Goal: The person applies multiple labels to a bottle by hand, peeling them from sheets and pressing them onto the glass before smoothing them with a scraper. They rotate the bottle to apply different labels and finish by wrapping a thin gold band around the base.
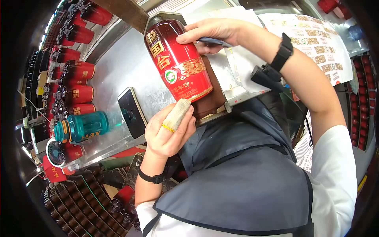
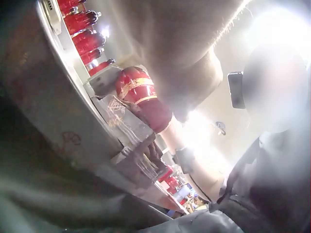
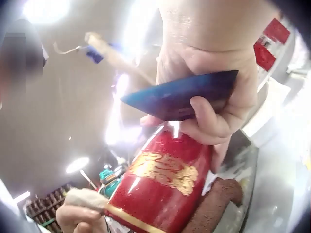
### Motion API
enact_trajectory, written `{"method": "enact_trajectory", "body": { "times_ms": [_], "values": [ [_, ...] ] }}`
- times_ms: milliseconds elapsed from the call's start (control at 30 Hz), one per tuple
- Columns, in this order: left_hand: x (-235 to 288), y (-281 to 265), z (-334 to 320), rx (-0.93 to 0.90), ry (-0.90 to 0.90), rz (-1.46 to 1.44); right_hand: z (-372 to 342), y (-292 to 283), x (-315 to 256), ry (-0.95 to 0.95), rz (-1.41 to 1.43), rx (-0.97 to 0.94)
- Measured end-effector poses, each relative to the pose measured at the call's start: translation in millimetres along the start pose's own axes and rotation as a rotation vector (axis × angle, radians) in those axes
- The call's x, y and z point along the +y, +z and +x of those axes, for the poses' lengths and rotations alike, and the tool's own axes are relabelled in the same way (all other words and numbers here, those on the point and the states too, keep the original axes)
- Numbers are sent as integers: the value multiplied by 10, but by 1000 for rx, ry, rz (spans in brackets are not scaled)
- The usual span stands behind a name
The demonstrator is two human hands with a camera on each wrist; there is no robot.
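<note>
A glossy red bottle (image 1: pixel 177 59) with gold lettering and a gold pattern lies tilted over a brown padded rest (image 1: pixel 215 79). My right hand (image 1: pixel 213 33) grips its upper part, the thumb across the dark red shoulder. Tucked in that hand's curled fingers is a flat blue scraper (image 3: pixel 182 97). At the bottle's base is my left hand (image 1: pixel 166 132), fingers curled, one digit in a pale cloth cover (image 1: pixel 176 114) tied with a yellow band. The covered tip meets the base edge in the right wrist view; my left hand is out of the left wrist view.
A phone (image 1: pixel 132 112) and a teal drink bottle (image 1: pixel 89 125) lie on the metal table (image 1: pixel 114 69). Rows of red bottles (image 1: pixel 81 71) stand along the left. Sheets of gold-printed labels (image 1: pixel 316 47) lie at the right. A small fan (image 1: pixel 55 152) is by the table's near left corner.
</note>
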State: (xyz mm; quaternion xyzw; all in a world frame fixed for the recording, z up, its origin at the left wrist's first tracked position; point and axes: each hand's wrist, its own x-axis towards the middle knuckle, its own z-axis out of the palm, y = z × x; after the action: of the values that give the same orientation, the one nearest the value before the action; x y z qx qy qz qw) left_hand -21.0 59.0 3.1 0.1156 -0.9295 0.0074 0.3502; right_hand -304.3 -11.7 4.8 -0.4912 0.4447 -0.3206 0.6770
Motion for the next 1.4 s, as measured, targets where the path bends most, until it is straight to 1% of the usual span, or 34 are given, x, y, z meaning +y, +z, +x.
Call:
{"method": "enact_trajectory", "body": {
  "times_ms": [33, 133, 167, 200, 267, 300, 333, 400, 467, 500, 533, 600, 633, 667, 733, 767, 800, 900, 933, 1000, 1067, 1133, 1167, 1233, 1267, 1333, 1367, 1400],
  "values": [
    [-1, -5, -3, -5, -4, 2, -5, 18, -43, -2, 0, -1],
    [-20, -11, 1, -13, -7, -4, 34, 95, -194, 41, -313, 105],
    [-28, -10, 7, -13, 4, -19, 20, 245, -210, -80, -403, 242],
    [-32, -12, 12, -18, 6, -20, -2, 317, -273, -81, -396, 243],
    [-52, -22, 32, -23, 22, 1, -56, 372, -430, -59, -904, 365],
    [-56, -28, 27, -23, 24, 1, 28, 196, -317, -85, -749, 354],
    [-53, -36, 7, -31, 6, -17, 18, 95, -281, -40, -567, 293],
    [-31, -39, -9, -38, -15, -36, -56, -77, -247, 32, -300, 45],
    [-21, -45, -1, -47, -28, -31, -37, 8, -90, -12, -38, -6],
    [-22, -44, -1, -50, -27, -32, 95, -16, 38, -50, 28, -9],
    [-28, -43, 0, -48, -25, -32, 78, 35, -14, -50, 30, -9],
    [-36, -47, -1, -51, -25, -32, 6, 184, -143, -22, -153, 152],
    [-54, -41, 17, -49, 0, -10, 142, 221, -32, -151, -165, 186],
    [-63, -40, 31, -50, 27, 10, 106, 310, -152, -151, -156, 190],
    [-72, -52, 53, -65, 37, 5, -42, 404, -434, 5, -852, 351],
    [-75, -57, 62, -72, 39, 4, -112, 308, -488, -23, -803, 261],
    [-81, -65, 58, -74, 43, 2, -13, 185, -314, -121, -532, 223],
    [-86, -71, 44, -76, 60, 9, -36, -3, -197, -30, -202, 127],
    [-89, -76, 48, -81, 71, 13, -4, -2, -128, -32, -201, 127],
    [-103, -91, 74, -88, 85, 21, 76, 2, -3, -39, 72, -29],
    [-112, -110, 101, -114, 116, 15, 132, 43, -24, -55, 42, -10],
    [-138, -115, 115, -124, 146, 15, 125, 72, -88, -39, -158, 65],
    [-154, -116, 126, -127, 177, 15, 45, 168, -239, -43, -155, 65],
    [-184, -121, 154, -136, 188, 13, -109, 328, -475, 9, -606, 278],
    [-191, -119, 167, -139, 197, 9, -107, 309, -467, 8, -604, 281],
    [-185, -130, 174, -146, 183, 2, -49, 226, -397, -48, -575, 217],
    [-179, -135, 171, -151, 164, -4, 27, 128, -300, -101, -439, 128],
    [-176, -138, 161, -151, 161, -3, 70, 19, -192, -100, -440, 125]
  ]
}}
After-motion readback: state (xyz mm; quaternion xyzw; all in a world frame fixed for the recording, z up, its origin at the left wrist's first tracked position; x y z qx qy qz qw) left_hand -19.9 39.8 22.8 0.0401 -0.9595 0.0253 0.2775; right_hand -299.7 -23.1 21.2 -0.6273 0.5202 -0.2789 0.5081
